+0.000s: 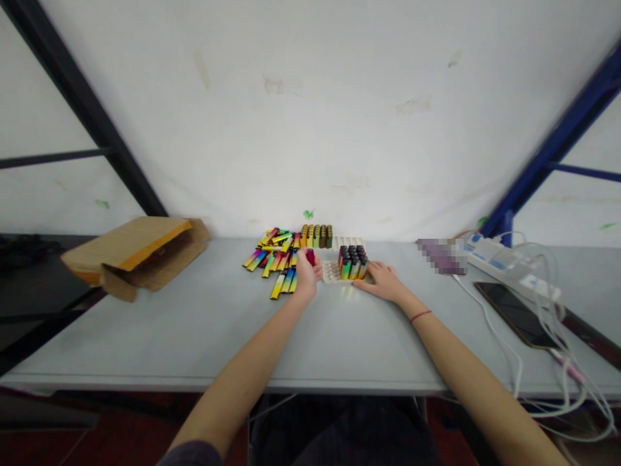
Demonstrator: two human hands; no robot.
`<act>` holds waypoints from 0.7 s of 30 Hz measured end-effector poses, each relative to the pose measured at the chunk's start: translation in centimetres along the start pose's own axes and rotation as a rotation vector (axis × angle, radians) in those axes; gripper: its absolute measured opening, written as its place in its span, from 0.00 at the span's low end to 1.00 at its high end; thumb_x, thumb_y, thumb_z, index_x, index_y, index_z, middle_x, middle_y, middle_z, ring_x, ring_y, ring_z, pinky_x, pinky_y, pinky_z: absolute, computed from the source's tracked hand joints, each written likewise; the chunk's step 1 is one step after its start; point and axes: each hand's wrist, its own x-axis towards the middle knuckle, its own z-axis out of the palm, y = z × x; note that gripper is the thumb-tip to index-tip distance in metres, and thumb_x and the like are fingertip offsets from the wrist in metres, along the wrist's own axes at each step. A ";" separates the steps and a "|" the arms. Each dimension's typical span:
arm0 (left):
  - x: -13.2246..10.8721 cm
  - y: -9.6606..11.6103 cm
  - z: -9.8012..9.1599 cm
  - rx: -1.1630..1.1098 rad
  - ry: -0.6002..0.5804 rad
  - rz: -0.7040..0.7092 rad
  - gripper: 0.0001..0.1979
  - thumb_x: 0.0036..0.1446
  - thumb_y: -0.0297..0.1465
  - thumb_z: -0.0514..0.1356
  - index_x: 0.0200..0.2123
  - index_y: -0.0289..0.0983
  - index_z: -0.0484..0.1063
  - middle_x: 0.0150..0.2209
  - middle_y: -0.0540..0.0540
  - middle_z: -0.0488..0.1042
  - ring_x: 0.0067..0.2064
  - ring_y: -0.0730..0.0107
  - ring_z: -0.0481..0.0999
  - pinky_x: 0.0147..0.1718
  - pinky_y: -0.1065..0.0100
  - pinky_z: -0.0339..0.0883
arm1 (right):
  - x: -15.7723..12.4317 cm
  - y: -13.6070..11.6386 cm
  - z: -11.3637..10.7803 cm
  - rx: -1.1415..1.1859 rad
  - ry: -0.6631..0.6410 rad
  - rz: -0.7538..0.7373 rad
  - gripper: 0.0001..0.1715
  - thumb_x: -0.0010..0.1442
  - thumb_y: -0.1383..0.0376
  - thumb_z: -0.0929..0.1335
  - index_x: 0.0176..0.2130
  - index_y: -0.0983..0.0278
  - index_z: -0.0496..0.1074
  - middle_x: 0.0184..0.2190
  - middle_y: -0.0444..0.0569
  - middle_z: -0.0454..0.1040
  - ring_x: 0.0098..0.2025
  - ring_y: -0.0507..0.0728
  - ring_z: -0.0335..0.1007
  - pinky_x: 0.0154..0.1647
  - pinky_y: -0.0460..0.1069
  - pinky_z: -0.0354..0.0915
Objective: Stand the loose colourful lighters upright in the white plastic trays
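Note:
In my left hand (305,277), fingers are closed around a dark pink lighter (310,256) held upright just left of a white tray (332,273). Several black-topped, rainbow-coloured lighters (354,266) stand in rows in the right part of that tray; hollows show in its left part. My right hand (384,282) lies at the tray's right front corner, fingers stretched out, thumb along the front edge. To the left spreads a loose pile of shiny multicoloured lighters (279,262). Behind, a block of gold-coloured lighters (317,236) stands upright beside white hollows of a tray (350,243).
An opened cardboard box (140,249) lies on the grey table (204,336) at left. On the right are a pixelated purple device (442,257), a white power strip (514,265), a black phone (517,314) and tangled white cables (565,388). A white wall (310,129) stands behind.

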 end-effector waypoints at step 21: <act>0.2 -0.2 -0.1 0.001 0.033 -0.051 0.28 0.63 0.52 0.50 0.19 0.41 0.50 0.13 0.58 0.43 0.13 0.80 0.42 0.13 0.75 0.35 | -0.1 -0.2 -0.1 -0.023 0.006 0.007 0.28 0.65 0.43 0.67 0.49 0.62 0.72 0.50 0.60 0.76 0.54 0.70 0.70 0.52 0.62 0.64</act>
